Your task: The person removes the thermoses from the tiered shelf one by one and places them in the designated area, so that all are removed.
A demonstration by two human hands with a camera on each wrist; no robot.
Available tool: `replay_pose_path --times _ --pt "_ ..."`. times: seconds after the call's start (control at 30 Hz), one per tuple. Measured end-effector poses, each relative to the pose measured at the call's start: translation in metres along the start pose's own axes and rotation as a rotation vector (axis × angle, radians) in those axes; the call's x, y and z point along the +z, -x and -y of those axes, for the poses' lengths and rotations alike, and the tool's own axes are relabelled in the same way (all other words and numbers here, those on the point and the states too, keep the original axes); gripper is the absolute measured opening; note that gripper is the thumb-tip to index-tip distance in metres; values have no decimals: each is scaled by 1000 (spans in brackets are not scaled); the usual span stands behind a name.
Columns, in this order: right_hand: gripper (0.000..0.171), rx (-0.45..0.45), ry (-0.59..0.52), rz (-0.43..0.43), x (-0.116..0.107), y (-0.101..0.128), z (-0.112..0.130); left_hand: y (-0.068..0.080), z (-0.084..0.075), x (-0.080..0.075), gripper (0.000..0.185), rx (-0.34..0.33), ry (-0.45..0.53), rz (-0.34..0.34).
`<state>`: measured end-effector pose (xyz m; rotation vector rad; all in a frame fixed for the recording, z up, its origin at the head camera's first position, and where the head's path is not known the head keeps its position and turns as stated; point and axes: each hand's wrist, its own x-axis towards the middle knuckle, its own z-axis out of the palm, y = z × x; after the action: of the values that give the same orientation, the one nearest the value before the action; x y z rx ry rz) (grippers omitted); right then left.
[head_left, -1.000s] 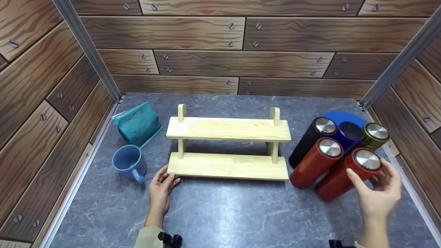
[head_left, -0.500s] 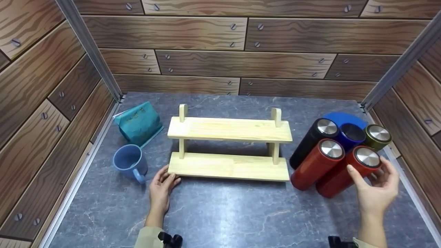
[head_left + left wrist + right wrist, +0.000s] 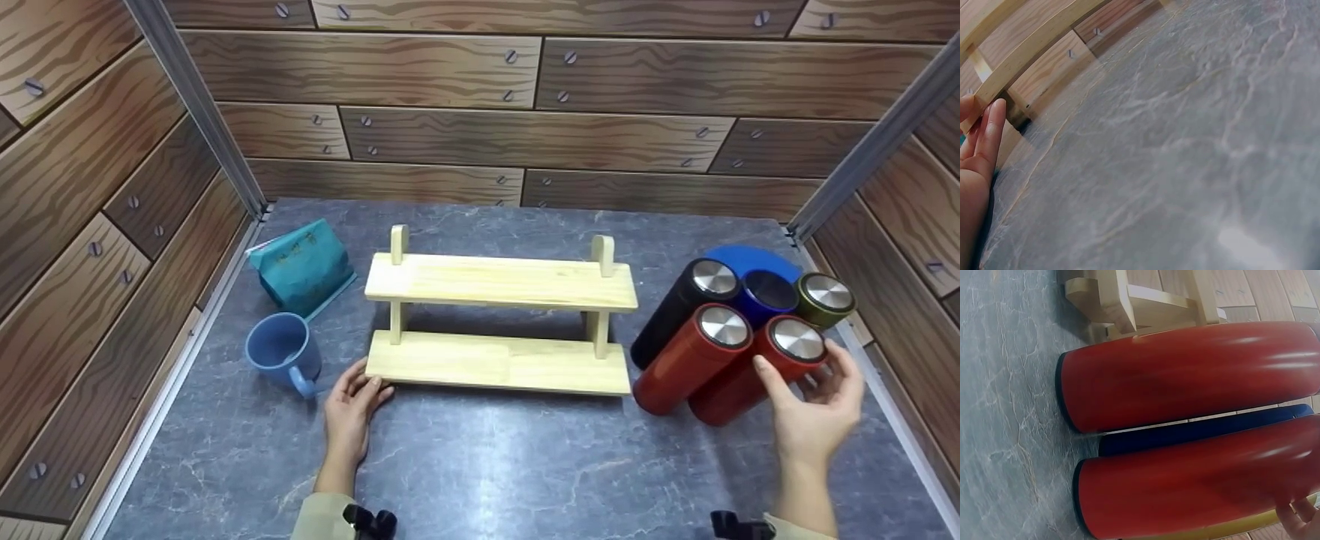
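Note:
A two-tier wooden shelf stands mid-table. My left hand pinches the front left corner of its lower board, thumb on top and fingers beneath; the left wrist view shows the same hold on the board. On the right, my right hand grips the upper part of a red thermos with a steel lid, thumb on the near side. Beside it stand another red thermos, a black thermos, a dark blue thermos and an olive green thermos. The gripped thermos's base appears upright on the table.
A blue mug stands left of the shelf, its handle toward my left hand. Behind the mug sits a teal pouch. A flat blue round thing lies behind the thermoses. Wood-patterned walls enclose the table.
My right hand has shifted the gripped red thermos slightly backward and left, closer to the other thermoses. My left hand stays at the shelf's corner.

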<state>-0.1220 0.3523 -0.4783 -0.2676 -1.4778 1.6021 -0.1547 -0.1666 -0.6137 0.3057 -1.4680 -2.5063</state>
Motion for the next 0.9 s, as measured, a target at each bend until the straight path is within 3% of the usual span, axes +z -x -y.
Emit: replay_pose_path --times 0.3,0.57,0.9 --pt "74 -30 75 32 -4 1 -5 0 -1 0 50 1 -3 -4" --pt "76 -72 223 77 -11 4 -4 -1 0 2 49 6 -5 0" --pt "62 -98 97 13 -14 11 7 1 -2 1 50 12 -32 -22"
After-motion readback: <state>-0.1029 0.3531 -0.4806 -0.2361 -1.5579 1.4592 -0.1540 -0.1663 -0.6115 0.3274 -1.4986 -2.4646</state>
